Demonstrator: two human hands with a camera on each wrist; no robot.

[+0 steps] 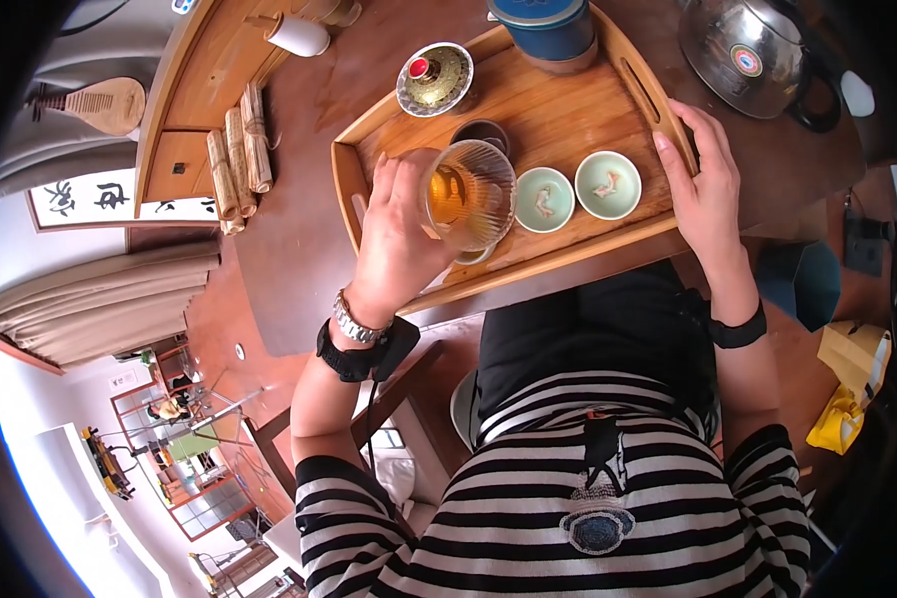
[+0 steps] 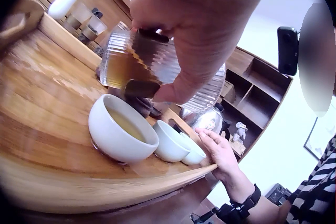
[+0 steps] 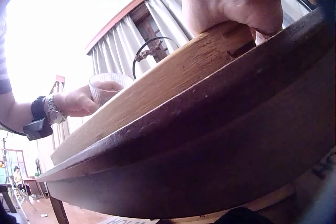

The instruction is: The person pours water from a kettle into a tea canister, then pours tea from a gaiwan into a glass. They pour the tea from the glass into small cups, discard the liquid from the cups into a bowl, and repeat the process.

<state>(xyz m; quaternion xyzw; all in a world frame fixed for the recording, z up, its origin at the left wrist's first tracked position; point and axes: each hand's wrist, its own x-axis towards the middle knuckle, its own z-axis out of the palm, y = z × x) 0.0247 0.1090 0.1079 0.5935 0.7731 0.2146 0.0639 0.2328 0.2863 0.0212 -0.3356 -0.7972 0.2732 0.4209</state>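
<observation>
Ribbed glass pitcher of amber tea [image 1: 468,192] is gripped by the left hand [image 1: 397,234] above a white cup [image 2: 122,128]. Rectangular wooden tray [image 1: 558,115] is touched at its right rim by the right hand [image 1: 706,184], fingers laid nearly straight.

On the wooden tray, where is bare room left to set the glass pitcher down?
Bare wood lies in the tray's far middle, between the lidded gaiwan, blue canister and the two green cups. The near edge is crowded: the cups, and the left hand holding the glass pitcher.

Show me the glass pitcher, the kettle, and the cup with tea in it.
glass pitcher [image 1: 468,194], head view, ribbed wall.
kettle [image 1: 752,52], head view, shiny steel body.
cup with tea [image 2: 122,134], left wrist view, white outer wall.
</observation>
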